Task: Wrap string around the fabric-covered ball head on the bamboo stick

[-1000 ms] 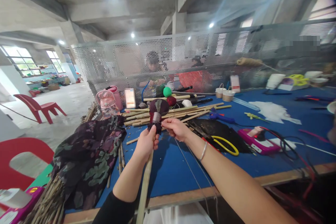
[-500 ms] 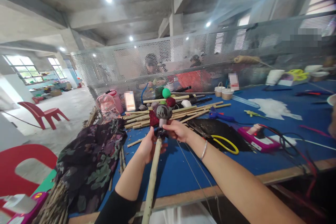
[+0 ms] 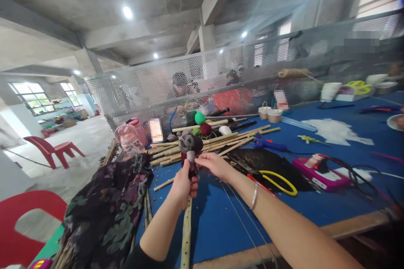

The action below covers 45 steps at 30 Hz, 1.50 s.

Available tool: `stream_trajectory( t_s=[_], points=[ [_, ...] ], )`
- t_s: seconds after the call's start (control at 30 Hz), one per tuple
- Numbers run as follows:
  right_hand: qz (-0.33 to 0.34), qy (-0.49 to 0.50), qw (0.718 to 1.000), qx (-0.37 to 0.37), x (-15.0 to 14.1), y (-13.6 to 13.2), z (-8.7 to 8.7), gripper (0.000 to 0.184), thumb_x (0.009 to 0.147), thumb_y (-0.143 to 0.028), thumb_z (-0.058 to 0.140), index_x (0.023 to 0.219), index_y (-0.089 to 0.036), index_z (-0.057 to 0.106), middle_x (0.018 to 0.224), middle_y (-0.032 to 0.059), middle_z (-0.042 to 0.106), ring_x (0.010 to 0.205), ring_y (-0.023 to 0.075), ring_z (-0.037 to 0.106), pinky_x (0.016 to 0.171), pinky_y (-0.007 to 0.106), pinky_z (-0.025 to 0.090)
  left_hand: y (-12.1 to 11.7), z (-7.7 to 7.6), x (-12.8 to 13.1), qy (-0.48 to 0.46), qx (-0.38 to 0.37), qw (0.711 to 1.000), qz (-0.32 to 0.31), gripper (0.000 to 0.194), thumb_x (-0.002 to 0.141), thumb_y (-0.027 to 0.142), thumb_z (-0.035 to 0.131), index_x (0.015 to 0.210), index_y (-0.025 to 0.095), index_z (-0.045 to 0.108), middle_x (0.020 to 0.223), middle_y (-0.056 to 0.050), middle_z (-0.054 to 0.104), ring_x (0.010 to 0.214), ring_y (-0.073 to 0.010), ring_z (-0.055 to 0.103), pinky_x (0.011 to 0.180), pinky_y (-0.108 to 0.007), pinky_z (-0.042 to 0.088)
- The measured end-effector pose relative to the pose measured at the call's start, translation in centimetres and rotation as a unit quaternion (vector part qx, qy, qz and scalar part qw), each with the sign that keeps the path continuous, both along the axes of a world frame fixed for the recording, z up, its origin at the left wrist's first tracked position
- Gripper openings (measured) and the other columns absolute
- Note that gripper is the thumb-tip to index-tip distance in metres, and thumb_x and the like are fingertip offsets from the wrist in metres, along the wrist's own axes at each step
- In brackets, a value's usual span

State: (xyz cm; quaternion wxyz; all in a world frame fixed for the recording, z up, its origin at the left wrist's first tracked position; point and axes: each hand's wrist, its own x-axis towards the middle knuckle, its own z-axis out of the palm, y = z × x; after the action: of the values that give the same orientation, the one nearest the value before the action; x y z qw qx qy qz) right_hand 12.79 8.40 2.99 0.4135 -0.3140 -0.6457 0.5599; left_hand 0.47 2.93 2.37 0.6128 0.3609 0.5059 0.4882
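Observation:
My left hand [image 3: 183,184] is closed around a pale wooden stick [image 3: 186,231] with a row of small dark holes, just under its top. That top carries a rounded bundle of dark patterned cloth [image 3: 190,143] above a light grey band [image 3: 190,155]. Dark material is gathered beneath the band, partly covered by my left fingers. My right hand [image 3: 216,167] pinches close beside the band; what is between its fingertips is too small to make out. Two thin strands [image 3: 241,214] run down from under my right hand past the table edge; whether I pinch them is unclear.
Several loose sticks [image 3: 170,153] and coloured balls [image 3: 200,118] lie behind my hands. Yellow-handled scissors [image 3: 280,183], a blue glue gun [image 3: 268,143] and a purple power strip [image 3: 325,174] are on the right. Camouflage cloth [image 3: 107,214] drapes the left side. People sit beyond the perforated screen [image 3: 139,92].
The stick has turned, so its row of holes now shows, and its cloth top has tipped slightly left. My left hand has wrapped more fully around it. My right hand remains beside the band.

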Motion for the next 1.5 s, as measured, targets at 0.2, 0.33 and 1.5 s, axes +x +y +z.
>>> stream_trajectory(
  t_s=[0.2, 0.33, 1.5],
  points=[
    [0.035, 0.05, 0.993, -0.1, 0.0, -0.4, 0.4, 0.025, 0.065, -0.037, 0.065, 0.06, -0.015, 0.054, 0.037, -0.0095, 0.032, 0.032, 0.0028, 0.017, 0.034, 0.021, 0.006, -0.2, 0.2, -0.8, -0.082, -0.045, 0.996, -0.009, 0.045, 0.073, 0.063, 0.043, 0.08, 0.019, 0.047, 0.048, 0.008, 0.031, 0.033, -0.0033, 0.022, 0.033, -0.015, 0.011],
    [0.042, 0.067, 0.993, -0.091, -0.3, -0.2, 0.1, 0.027, 0.063, -0.037, 0.067, 0.06, -0.015, 0.053, 0.041, -0.007, 0.043, 0.03, 0.0019, 0.02, 0.033, 0.021, 0.007, -0.4, 0.7, -1.2, -0.142, -0.053, 0.987, -0.051, 0.046, 0.073, 0.065, 0.041, 0.075, 0.019, 0.044, 0.045, 0.009, 0.028, 0.032, -0.0027, 0.016, 0.031, -0.014, 0.008],
    [-0.009, -0.057, 0.997, 0.052, 0.0, 0.4, -0.7, 0.025, 0.07, -0.037, 0.059, 0.066, -0.012, 0.059, 0.049, -0.0048, 0.044, 0.046, 0.0063, 0.034, 0.047, 0.021, 0.025, 0.0, -2.8, -0.4, 0.205, 0.156, 0.958, 0.127, 0.025, 0.076, 0.031, 0.055, 0.094, 0.018, 0.045, 0.05, 0.007, 0.044, 0.036, -0.0073, 0.041, 0.036, -0.018, 0.031]
  ],
)
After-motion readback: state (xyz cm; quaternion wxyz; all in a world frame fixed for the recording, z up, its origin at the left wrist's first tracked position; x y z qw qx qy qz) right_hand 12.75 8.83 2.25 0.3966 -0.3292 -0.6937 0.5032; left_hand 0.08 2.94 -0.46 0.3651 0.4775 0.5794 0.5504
